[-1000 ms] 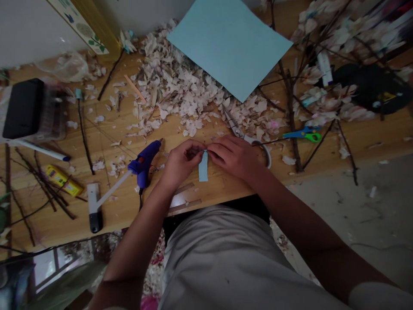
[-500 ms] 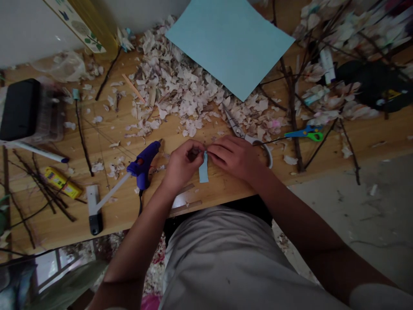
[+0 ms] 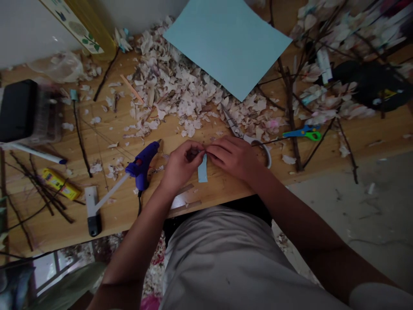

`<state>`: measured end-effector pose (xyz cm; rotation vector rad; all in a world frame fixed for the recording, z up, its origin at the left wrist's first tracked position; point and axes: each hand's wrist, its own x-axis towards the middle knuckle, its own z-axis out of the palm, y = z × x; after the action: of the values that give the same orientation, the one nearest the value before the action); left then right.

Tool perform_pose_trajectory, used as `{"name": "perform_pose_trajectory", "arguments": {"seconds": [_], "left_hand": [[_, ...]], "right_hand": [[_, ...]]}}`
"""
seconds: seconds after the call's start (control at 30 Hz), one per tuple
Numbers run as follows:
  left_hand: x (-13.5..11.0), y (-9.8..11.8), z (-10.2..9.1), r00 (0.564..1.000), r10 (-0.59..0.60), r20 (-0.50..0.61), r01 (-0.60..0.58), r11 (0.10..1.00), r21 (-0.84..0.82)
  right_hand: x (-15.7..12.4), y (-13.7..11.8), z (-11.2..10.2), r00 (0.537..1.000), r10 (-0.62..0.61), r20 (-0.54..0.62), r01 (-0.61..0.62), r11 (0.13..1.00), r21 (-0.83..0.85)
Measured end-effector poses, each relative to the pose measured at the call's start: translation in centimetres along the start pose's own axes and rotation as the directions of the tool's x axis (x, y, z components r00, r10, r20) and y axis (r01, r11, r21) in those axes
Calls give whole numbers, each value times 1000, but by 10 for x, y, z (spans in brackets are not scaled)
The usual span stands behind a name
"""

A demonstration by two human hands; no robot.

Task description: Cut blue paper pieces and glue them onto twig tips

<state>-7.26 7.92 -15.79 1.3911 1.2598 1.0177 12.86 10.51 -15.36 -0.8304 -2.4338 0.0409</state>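
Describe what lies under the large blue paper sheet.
Pale petal-like scraps show along the lower edges of the large blue paper sheet, apparently continuing beneath it. Dark twigs show by its lower-right edge. Whatever lies under its middle is covered and cannot be seen.

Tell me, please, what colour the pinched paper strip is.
The paper strip is light blue; the head view shows it.

Both hands work low over a wooden bench (image 3: 232,189). The left hand (image 3: 182,164) pinches the upper end of a narrow blue strip (image 3: 202,172); the fingers of the right hand (image 3: 234,157) meet it there. Around the strip: at 9 o'clock, a purple glue gun (image 3: 141,168); at 12, dry petals (image 3: 189,99) partly beneath a blue sheet (image 3: 229,47); at 1, metal scissors (image 3: 234,128); at 2, blue-and-green scissors (image 3: 303,132) beside an upright-pointing branch (image 3: 292,116).
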Motion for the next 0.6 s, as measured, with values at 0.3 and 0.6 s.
{"name": "perform_pose_trajectory", "arguments": {"seconds": [0.3,0.6], "left_hand": [[1,0,0,1000,1,-10,-1,1000,-8],[0,-1,0,1000,-15,-13,15,1000,1]], "right_hand": [[1,-1,-2,1000,-22,-9,23,999,30],[-2,-1,1,998,50,49,-53,997,55]]}}
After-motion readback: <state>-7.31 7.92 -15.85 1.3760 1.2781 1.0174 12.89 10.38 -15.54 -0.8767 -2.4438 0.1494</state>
